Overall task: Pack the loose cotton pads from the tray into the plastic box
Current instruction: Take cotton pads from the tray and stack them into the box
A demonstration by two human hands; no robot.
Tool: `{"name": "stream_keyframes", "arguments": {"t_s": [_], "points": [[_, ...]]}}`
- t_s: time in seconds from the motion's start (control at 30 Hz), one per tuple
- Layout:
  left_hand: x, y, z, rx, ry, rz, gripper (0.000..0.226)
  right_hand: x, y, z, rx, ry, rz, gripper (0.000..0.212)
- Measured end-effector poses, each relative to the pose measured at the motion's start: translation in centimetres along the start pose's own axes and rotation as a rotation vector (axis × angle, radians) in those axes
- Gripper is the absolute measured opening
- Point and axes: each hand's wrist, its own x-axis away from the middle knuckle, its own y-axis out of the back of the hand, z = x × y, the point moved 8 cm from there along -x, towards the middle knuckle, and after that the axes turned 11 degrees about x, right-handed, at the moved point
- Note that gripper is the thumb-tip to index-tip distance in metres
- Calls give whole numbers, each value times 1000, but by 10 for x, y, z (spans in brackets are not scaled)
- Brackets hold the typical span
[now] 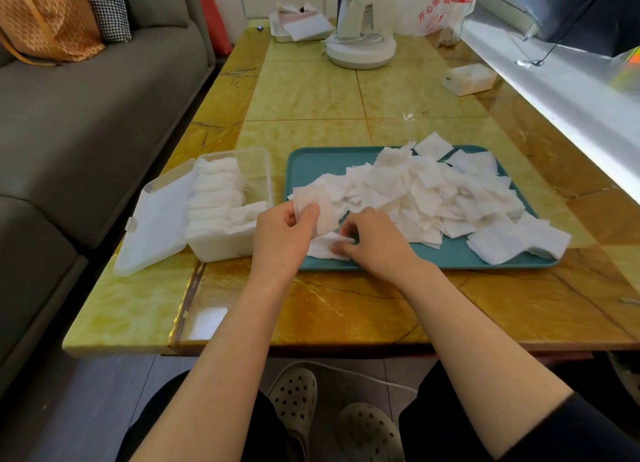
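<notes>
Two hands are busy at the near left corner of the tray [450,255]; your left hand [282,233] is curled round a small stack [317,203] of cotton pads, thumb on its face, holding it up over the tray's left edge; your right hand [375,245] is down on the tray, fingertips pinching a single pad [323,248] that lies flat, its long side running left to right. The hands are just beside each other, so that pad has only a short way leftward to join the stack. To the right and far side, the heap [433,191] of loose pads covers most of the tray, a few hanging over the rim; plenty left to pack, by my reckoning.

Now the relation that matters: the box [221,247] sits just left of the tray, close beside your left hand, and that hand is clearly the nearer one; the lid [156,226] lies open to the left, out of the way. The box's long axis runs near to far; the packed pads [213,195] stand on edge in a row along it, with room showing at the far right. Your stack looks roughly upright, face toward you; I'd judge it needs little turning to slot in.
</notes>
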Motion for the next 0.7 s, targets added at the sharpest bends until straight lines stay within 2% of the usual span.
{"name": "stream_keyframes", "arguments": {"t_s": [0.1, 0.2, 0.27, 0.3, 0.37, 0.4, 0.43, 0.47, 0.53, 0.63, 0.7], "points": [[0, 2, 1, 40, 40, -14, 19, 2, 3, -4, -119, -24, -14, 12], [0, 2, 0, 61, 52, -25, 23, 6, 25, -18, -285, -127, -219, 27], [-2, 3, 3, 57, 55, -25, 20, 11, 43, -23, -477, -185, -331, 20], [-2, 3, 4, 53, 55, -22, 17, 12, 46, -23, -682, -190, -326, 14], [-2, 3, 5, 46, 49, -16, 14, 14, 43, -8, -1173, -147, -176, 7], [-2, 3, 6, 37, 43, -16, 17, 15, 41, 5, -1344, -90, -76, 9], [-2, 2, 7, 29, 44, -15, 22, 18, 41, 17, -1411, -23, 11, 12], [-2, 1, 6, 20, 44, -11, 26, 20, 40, 29, -1410, 38, 75, 18], [-1, -2, 4, 10, 35, 17, 24, 22, 36, 40, -1264, 104, 98, 26], [0, -8, 5, 12, 35, 72, 29, 19, 34, 30, -957, 65, -28, 20], [-2, -7, 6, 21, 31, 64, 29, 17, 36, 14, -802, -26, -128, 14]]}}
